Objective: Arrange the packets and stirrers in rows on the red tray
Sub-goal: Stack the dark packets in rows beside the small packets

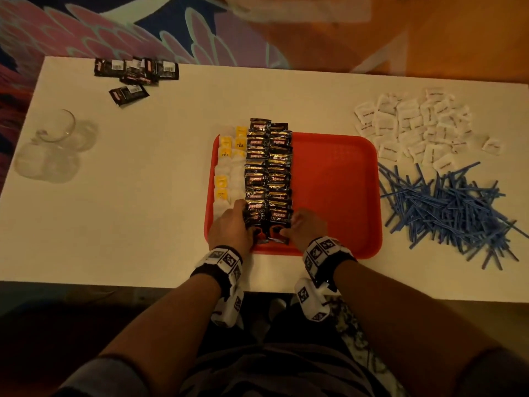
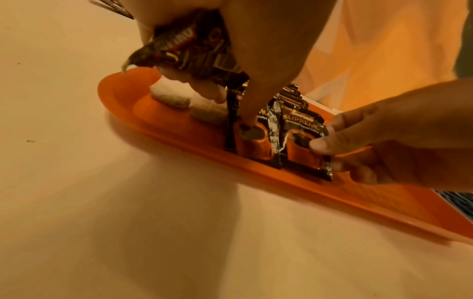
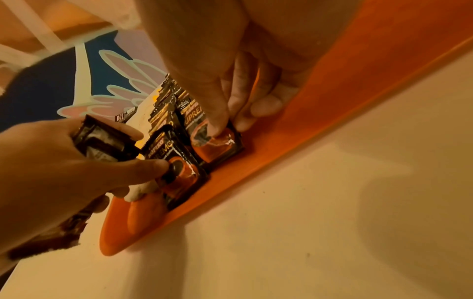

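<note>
The red tray [image 1: 337, 181] holds two rows of white and yellow tea bags [image 1: 229, 167] at its left, then two rows of overlapping black coffee packets [image 1: 267, 167]. My left hand [image 1: 229, 227] grips a few spare coffee packets [image 2: 189, 50] in its palm, while its index finger [image 2: 256, 91] presses the nearest packet of the left coffee row [image 2: 252, 141]. My right hand [image 1: 303, 224] pinches the nearest packet of the right coffee row [image 3: 217, 145], thumb on top, fingers curled at its right edge. The tray's right half is bare.
White sugar packets [image 1: 415, 127] lie heaped right of the tray, with a pile of blue stirrers [image 1: 446, 207] below them. More coffee packets [image 1: 134, 70] sit at the table's back left corner. Clear glass cups [image 1: 54, 144] stand at the left edge.
</note>
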Tool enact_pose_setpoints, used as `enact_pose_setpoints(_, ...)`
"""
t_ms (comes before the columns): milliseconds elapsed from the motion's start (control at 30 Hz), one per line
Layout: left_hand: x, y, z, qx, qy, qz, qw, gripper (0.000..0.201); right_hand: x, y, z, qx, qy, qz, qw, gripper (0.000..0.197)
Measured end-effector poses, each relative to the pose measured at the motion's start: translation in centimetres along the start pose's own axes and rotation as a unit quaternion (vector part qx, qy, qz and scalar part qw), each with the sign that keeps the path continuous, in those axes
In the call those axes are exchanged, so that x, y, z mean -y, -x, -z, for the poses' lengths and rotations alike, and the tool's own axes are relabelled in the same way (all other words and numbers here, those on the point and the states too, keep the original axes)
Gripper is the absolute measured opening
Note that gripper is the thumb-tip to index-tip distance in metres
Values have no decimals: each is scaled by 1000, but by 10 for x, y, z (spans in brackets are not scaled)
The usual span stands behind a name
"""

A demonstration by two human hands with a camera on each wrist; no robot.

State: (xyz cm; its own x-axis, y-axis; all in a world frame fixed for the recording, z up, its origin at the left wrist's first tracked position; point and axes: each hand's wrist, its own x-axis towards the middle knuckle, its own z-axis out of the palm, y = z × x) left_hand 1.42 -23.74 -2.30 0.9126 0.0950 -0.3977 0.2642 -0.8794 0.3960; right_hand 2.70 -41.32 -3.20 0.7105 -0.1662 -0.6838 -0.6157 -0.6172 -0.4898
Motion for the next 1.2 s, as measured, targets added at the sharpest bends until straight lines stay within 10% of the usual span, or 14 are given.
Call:
enact_pose_setpoints(800, 1, -5, 8, -10, 76, -23, 997, 50, -8, 0, 6, -23, -41, 19, 999, 32)
enact_pose_setpoints(1200, -4, -2, 45, -72, 270, 77, 957, 11, 20, 24, 26, -19, -50, 89, 995, 22)
